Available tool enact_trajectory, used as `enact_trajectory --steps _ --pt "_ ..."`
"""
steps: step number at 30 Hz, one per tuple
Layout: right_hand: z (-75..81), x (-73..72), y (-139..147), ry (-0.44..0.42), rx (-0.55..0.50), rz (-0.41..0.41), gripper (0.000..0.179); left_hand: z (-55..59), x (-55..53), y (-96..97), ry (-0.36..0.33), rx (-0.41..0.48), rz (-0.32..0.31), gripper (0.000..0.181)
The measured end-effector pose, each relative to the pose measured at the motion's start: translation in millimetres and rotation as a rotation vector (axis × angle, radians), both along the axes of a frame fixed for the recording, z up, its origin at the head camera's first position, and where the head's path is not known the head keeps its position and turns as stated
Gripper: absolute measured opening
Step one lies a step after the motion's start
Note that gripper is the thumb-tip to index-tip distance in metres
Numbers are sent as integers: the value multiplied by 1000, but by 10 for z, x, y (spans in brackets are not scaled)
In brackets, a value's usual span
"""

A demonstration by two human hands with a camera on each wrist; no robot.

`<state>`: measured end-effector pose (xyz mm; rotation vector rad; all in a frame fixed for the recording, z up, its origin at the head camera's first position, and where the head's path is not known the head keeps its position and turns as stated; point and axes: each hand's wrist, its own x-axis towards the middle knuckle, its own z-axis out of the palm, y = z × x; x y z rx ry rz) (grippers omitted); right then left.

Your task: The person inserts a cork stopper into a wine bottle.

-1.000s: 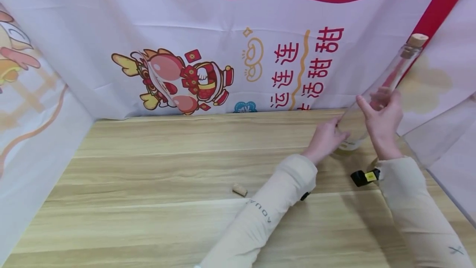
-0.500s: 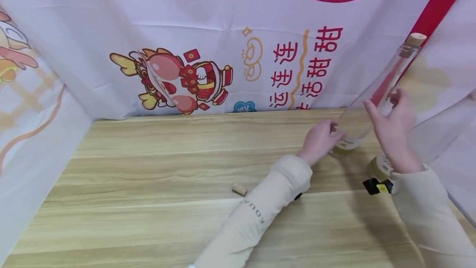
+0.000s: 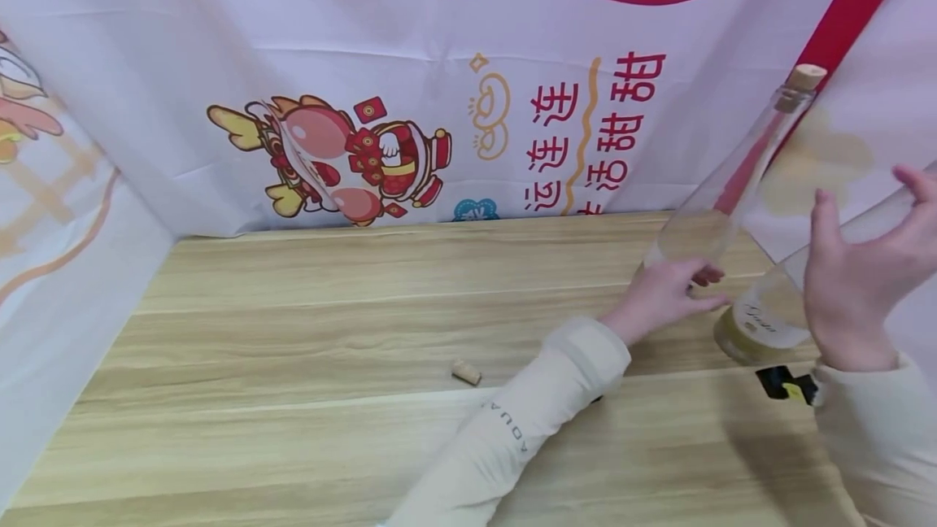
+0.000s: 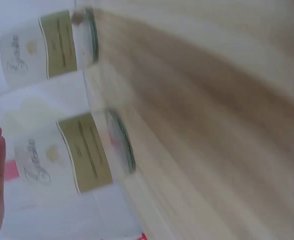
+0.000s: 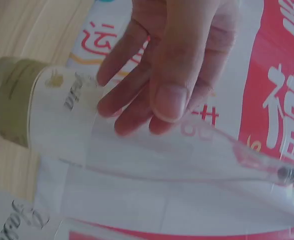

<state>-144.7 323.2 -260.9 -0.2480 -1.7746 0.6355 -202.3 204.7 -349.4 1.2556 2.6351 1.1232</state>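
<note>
Corked bottle (image 3: 725, 185): stands at the far right corner of the table (image 3: 293, 332), stopper (image 3: 805, 80) jutting from its mouth.
Second bottle (image 3: 769, 317): just beside it, near the right edge.
Left hand (image 3: 664, 293): relaxed, thumb parted from fingers, gripping nothing, low by both bottles; contact unclear.
Right hand (image 3: 864, 283): thumb and fingers well apart, holding nothing, in front of the second bottle.
Loose cork (image 3: 466, 372): lies near the left sleeve (image 3: 505, 429).
Risk: a hand brushing either bottle high up could topple it into its neighbour.
</note>
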Motion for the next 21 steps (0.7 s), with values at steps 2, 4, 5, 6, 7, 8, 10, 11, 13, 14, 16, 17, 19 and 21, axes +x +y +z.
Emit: enact_trajectory --steps 2,4,5,6,7,8,10,11,13,14,16,17,19,21 --pt "3 27 37 -34 -27 -39 62 -24 51 78 -30 -39 -11 46" --pt "-2 43 80 -75 -47 -76 74 -58 100 152 -67 -61 -16 56" --pt "-8 48 105 -92 -50 -92 78 -78 120 187 -72 -66 -22 60" --pt "-18 50 130 -113 -56 -102 82 -97 140 219 -80 -69 -31 64" --pt "-29 48 158 -129 -60 -101 85 -115 158 249 -91 -73 -41 68" --pt "-38 41 184 -145 -72 -98 86 -127 174 278 -99 -71 -52 72" --pt "-61 22 241 -173 -89 -91 86 -152 202 330 -101 -70 -78 75" --pt "-73 9 269 -183 -98 -81 86 -163 214 357 -103 -71 -89 75" --pt "-98 -26 318 -187 -147 -40 83 -178 241 412 -132 -85 -104 76" --pt "-113 -42 338 -183 -170 -20 82 -185 252 440 -146 -91 -108 75" --pt "-143 -71 374 -178 -205 7 75 -203 272 488 -181 -100 -106 74" --pt "-157 -84 385 -174 -219 19 68 -211 280 506 -196 -98 -104 74" --pt "-174 -95 401 -175 -259 26 55 -223 291 528 -211 -95 -101 72" --pt "-186 -92 411 -191 -267 13 45 -235 298 537 -206 -87 -99 71"
